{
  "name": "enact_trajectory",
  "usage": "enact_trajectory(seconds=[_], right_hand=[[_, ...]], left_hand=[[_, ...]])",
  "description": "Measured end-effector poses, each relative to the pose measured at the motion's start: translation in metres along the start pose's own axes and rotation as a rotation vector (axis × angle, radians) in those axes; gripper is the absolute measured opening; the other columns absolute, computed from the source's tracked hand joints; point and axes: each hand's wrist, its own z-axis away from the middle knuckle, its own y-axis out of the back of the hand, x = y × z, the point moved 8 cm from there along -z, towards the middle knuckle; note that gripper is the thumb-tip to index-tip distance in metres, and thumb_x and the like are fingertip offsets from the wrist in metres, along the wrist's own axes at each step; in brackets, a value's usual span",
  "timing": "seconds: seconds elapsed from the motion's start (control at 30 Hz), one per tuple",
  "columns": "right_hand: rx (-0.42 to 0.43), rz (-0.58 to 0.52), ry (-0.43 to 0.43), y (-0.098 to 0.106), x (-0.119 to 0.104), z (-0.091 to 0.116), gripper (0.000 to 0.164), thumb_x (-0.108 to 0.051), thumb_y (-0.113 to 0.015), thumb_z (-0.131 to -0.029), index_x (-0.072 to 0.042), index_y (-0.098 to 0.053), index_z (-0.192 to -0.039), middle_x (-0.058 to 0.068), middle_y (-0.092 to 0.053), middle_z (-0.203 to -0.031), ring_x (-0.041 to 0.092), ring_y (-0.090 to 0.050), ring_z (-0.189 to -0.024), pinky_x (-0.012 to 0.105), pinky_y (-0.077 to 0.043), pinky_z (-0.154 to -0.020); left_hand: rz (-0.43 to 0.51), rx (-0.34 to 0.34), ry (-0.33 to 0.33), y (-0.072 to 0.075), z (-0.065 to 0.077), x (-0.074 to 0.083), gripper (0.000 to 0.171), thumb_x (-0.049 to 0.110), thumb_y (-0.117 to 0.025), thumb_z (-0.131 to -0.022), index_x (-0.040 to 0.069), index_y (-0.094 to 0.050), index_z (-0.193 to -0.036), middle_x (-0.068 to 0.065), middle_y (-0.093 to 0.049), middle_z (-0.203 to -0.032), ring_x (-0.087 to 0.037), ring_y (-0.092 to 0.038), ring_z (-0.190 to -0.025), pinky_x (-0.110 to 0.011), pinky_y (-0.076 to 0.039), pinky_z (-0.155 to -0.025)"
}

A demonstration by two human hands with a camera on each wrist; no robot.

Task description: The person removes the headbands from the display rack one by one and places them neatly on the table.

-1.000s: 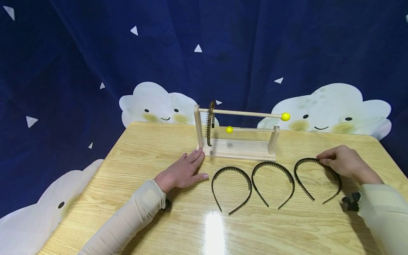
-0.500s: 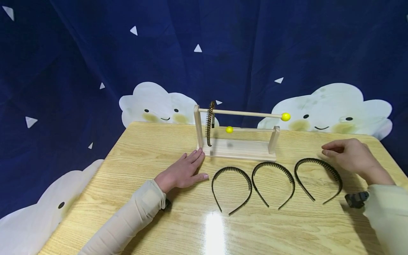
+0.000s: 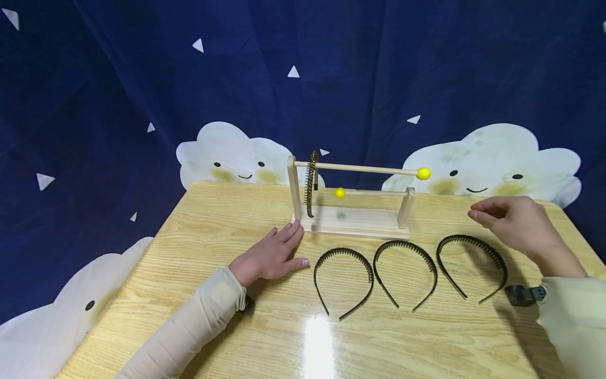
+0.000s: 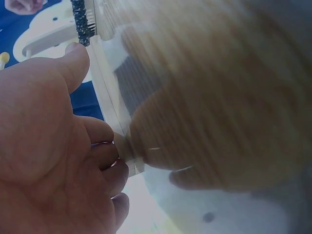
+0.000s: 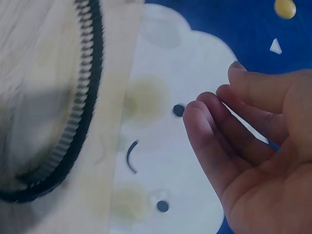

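A wooden rack (image 3: 355, 221) with two rods tipped by yellow balls stands toward the back of the table. One toothed headband (image 3: 310, 192) hangs over the upper rod near its left post. My left hand (image 3: 270, 257) lies flat on the tabletop, fingertips at the left corner of the rack's base (image 4: 109, 97). In front of the rack, three dark toothed headbands lie in a row: left (image 3: 343, 251), middle (image 3: 401, 243) and right (image 3: 468, 239). Raised beyond the right headband is my right hand (image 3: 521, 227). Its fingers are loosely bent, and the right wrist view shows nothing between them.
The wooden table (image 3: 407, 347) ends at the back against a dark blue curtain (image 3: 341, 95) printed with white clouds and triangles. The upper rod's yellow ball (image 3: 423, 173) sticks out to the right beyond the lower rod's post.
My right hand has left the right headband's top and risen up and back from it, moving slightly left most recently. The left hand, rack and headbands on the table stay put.
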Motion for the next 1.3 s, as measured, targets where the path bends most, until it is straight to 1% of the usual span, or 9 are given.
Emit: enact_trajectory(seconds=[0.1,0.2,0.37,0.47,0.63,0.87,1.07,1.17,1.3], right_hand=[[0.023,-0.003,0.015,0.005,-0.013,0.001,0.038,-0.041,-0.067,-0.097,-0.006,-0.075,-0.107,0.011,-0.074,-0.094,0.007,-0.061,-0.073,0.024,-0.046,-0.056],[0.048,-0.009,0.042,0.009,-0.024,0.001,0.033,-0.037,-0.069,-0.096,-0.006,-0.076,-0.105,0.012,-0.075,-0.093,0.002,-0.06,-0.07,0.022,-0.045,-0.055],[0.095,-0.03,0.064,0.015,-0.039,0.001,0.028,-0.032,-0.073,-0.095,-0.005,-0.077,-0.103,0.013,-0.075,-0.093,-0.004,-0.058,-0.068,0.019,-0.044,-0.053],[0.107,-0.044,0.071,0.018,-0.049,0.002,0.028,-0.032,-0.073,-0.094,-0.005,-0.077,-0.104,0.012,-0.075,-0.092,-0.004,-0.059,-0.068,0.018,-0.044,-0.052],[0.101,-0.055,0.095,0.017,-0.065,0.002,0.026,-0.031,-0.073,-0.094,-0.007,-0.077,-0.103,0.009,-0.075,-0.09,0.001,-0.059,-0.069,0.018,-0.044,-0.053],[0.117,-0.062,0.12,0.018,-0.083,0.001,0.025,-0.03,-0.073,-0.095,-0.007,-0.077,-0.104,0.01,-0.075,-0.092,0.0,-0.06,-0.07,0.017,-0.045,-0.054],[0.12,-0.101,0.139,0.017,-0.099,0.001,0.023,-0.027,-0.075,-0.093,-0.006,-0.077,-0.104,0.012,-0.074,-0.096,-0.001,-0.06,-0.071,0.016,-0.046,-0.054],[0.125,-0.108,0.161,0.017,-0.108,0.001,0.022,-0.025,-0.075,-0.093,-0.007,-0.078,-0.104,0.011,-0.074,-0.095,-0.001,-0.061,-0.071,0.015,-0.046,-0.054],[0.122,-0.121,0.168,0.015,-0.118,0.0,0.021,-0.027,-0.075,-0.093,-0.009,-0.078,-0.103,0.008,-0.074,-0.091,0.002,-0.062,-0.069,0.017,-0.045,-0.054]], left_hand=[[0.002,0.001,0.0,0.0,0.0,-0.001,0.085,0.06,-0.04,-0.103,0.001,-0.016,-0.16,-0.017,-0.006,-0.166,-0.03,-0.009,-0.152,-0.053,-0.013,-0.121],[0.003,0.005,-0.002,0.0,0.0,-0.001,0.085,0.06,-0.04,-0.103,0.001,-0.017,-0.16,-0.017,-0.007,-0.166,-0.031,-0.01,-0.152,-0.053,-0.014,-0.121],[-0.026,0.005,0.007,-0.001,-0.001,-0.001,0.086,0.062,-0.039,-0.103,0.002,-0.016,-0.16,-0.016,-0.006,-0.166,-0.031,-0.01,-0.152,-0.052,-0.013,-0.121],[-0.047,0.008,0.009,-0.001,-0.002,0.0,0.087,0.062,-0.039,-0.102,0.001,-0.016,-0.16,-0.017,-0.006,-0.166,-0.031,-0.01,-0.152,-0.051,-0.013,-0.121],[-0.065,0.001,0.014,-0.001,-0.002,0.001,0.087,0.062,-0.039,-0.102,0.001,-0.016,-0.16,-0.017,-0.006,-0.166,-0.032,-0.011,-0.152,-0.051,-0.013,-0.121],[-0.047,0.001,0.015,0.001,0.0,0.002,0.086,0.06,-0.041,-0.103,0.0,-0.019,-0.159,-0.018,-0.009,-0.166,-0.033,-0.012,-0.152,-0.052,-0.014,-0.121],[-0.048,-0.001,0.019,0.0,0.0,0.002,0.086,0.06,-0.041,-0.103,0.0,-0.019,-0.159,-0.018,-0.009,-0.166,-0.033,-0.012,-0.152,-0.052,-0.013,-0.121],[-0.051,-0.007,0.023,-0.001,0.0,0.001,0.086,0.062,-0.04,-0.102,0.001,-0.017,-0.16,-0.017,-0.008,-0.166,-0.032,-0.011,-0.152,-0.05,-0.013,-0.121],[-0.051,-0.011,0.024,-0.001,-0.001,0.001,0.087,0.062,-0.039,-0.102,0.002,-0.016,-0.16,-0.016,-0.007,-0.166,-0.031,-0.01,-0.152,-0.05,-0.012,-0.121]])
